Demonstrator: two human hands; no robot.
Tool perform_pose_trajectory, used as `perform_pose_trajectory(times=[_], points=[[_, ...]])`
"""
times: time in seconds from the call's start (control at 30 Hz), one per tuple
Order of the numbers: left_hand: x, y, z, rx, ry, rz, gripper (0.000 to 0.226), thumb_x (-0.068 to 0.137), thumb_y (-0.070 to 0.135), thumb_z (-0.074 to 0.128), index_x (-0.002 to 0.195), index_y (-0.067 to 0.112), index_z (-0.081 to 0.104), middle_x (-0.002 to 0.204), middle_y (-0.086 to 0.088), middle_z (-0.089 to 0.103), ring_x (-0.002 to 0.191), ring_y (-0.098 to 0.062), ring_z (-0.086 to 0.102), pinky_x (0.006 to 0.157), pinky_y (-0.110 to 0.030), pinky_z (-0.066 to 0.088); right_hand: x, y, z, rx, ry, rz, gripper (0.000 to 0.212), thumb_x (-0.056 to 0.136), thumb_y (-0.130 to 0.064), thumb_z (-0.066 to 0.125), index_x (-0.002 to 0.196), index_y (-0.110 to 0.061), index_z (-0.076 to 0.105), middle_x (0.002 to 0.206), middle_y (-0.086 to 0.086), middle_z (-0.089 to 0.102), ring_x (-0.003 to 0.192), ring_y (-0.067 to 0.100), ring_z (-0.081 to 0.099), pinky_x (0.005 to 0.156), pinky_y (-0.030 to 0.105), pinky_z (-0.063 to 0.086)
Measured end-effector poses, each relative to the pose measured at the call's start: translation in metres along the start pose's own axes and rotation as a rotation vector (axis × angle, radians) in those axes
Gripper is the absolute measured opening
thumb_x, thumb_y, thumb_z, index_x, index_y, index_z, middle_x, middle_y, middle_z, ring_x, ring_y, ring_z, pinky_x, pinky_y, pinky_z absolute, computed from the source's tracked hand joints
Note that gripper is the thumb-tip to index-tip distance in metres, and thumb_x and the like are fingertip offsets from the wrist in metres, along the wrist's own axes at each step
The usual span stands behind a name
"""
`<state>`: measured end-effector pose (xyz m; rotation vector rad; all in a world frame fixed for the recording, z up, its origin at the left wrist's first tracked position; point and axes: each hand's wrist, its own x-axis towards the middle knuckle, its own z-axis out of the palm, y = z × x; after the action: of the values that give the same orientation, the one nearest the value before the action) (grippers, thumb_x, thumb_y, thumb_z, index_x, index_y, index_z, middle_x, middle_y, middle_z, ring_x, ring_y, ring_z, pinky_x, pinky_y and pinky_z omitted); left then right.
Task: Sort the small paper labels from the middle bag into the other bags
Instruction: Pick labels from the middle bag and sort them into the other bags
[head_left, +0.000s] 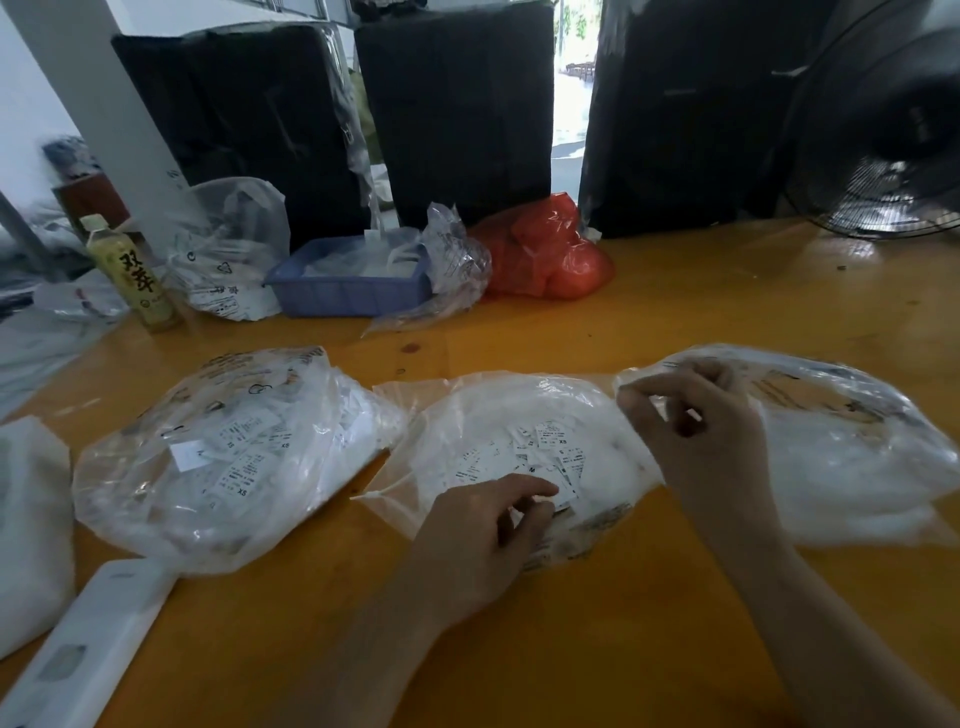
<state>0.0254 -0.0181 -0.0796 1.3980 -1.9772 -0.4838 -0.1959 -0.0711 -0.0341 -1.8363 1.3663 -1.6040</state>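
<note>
Yellow-orange tabletop carries three clear plastic bags in a row, with a blue tray, a red bag and a tea bottle behind. By my judgement sorting is well underway but unfinished: the left bag already shows XS labels, while many loose labels remain in the middle bag. The left hand curls its fingers on labels at that pile, and the right hand hovers at the right bag mouth, fingertips pinched narrow; whether they hold a label is too blurred to tell, as is that bag's content.
</note>
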Motion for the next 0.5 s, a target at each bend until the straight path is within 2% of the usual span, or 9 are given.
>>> perform_pose_trajectory(times=[0.1, 0.2, 0.27, 0.37, 0.43, 0.5], points=[[-0.002, 0.004, 0.003, -0.173, 0.001, -0.032, 0.051, 0.096, 0.07, 0.053, 0.139, 0.044, 0.056, 0.123, 0.027, 0.064, 0.1, -0.007, 0.065, 0.081, -0.016, 0.052, -0.015, -0.014, 0.013, 0.204, -0.165, -0.001, 0.009, 0.086, -0.037, 0.071, 0.088, -0.028, 0.069, 0.084, -0.009, 0.062, 0.065, 0.013, 0.056, 0.054, 0.017, 0.046], [-0.001, 0.009, 0.002, -0.462, 0.013, -0.1, 0.06, 0.09, 0.072, 0.062, 0.141, 0.04, 0.057, 0.126, 0.022, 0.066, 0.109, -0.009, 0.067, 0.087, -0.02, 0.056, -0.028, -0.016, 0.025, 0.317, -0.315, 0.084, 0.008, 0.089, -0.039, 0.069, 0.088, -0.032, 0.067, 0.07, -0.004, 0.065, 0.054, 0.01, 0.055, 0.049, 0.022, 0.046], [0.001, 0.011, -0.001, -0.542, 0.036, -0.139, 0.042, 0.092, 0.066, 0.065, 0.127, 0.046, 0.066, 0.118, 0.02, 0.073, 0.108, -0.006, 0.07, 0.087, -0.017, 0.055, -0.033, -0.015, 0.031, 0.337, -0.355, 0.114, 0.009, 0.091, -0.035, 0.069, 0.09, -0.027, 0.066, 0.068, 0.001, 0.065, 0.051, 0.016, 0.057, 0.048, 0.024, 0.048], [0.003, 0.009, -0.002, -0.546, 0.157, -0.179, 0.009, 0.099, 0.045, 0.07, 0.105, 0.045, 0.076, 0.1, 0.015, 0.079, 0.093, -0.005, 0.075, 0.081, -0.017, 0.057, -0.036, -0.012, 0.035, 0.362, -0.391, 0.148, 0.014, 0.091, -0.035, 0.07, 0.091, -0.022, 0.066, 0.068, 0.002, 0.065, 0.052, 0.018, 0.059, 0.05, 0.025, 0.05], [0.003, 0.005, -0.002, -0.605, 0.221, -0.23, 0.013, 0.102, 0.032, 0.069, 0.1, 0.041, 0.079, 0.096, 0.009, 0.08, 0.087, -0.008, 0.075, 0.078, -0.019, 0.058, -0.036, -0.01, 0.034, 0.372, -0.398, 0.174, 0.016, 0.089, -0.037, 0.07, 0.09, -0.022, 0.066, 0.067, -0.001, 0.065, 0.053, 0.015, 0.059, 0.051, 0.023, 0.049], [0.005, 0.005, -0.004, -0.698, 0.278, -0.284, 0.013, 0.102, 0.03, 0.069, 0.098, 0.037, 0.08, 0.097, 0.004, 0.081, 0.087, -0.012, 0.076, 0.076, -0.022, 0.06, -0.034, -0.008, 0.034, 0.356, -0.397, 0.196, 0.016, 0.088, -0.037, 0.071, 0.088, -0.022, 0.066, 0.066, -0.004, 0.064, 0.053, 0.01, 0.058, 0.051, 0.018, 0.048]])
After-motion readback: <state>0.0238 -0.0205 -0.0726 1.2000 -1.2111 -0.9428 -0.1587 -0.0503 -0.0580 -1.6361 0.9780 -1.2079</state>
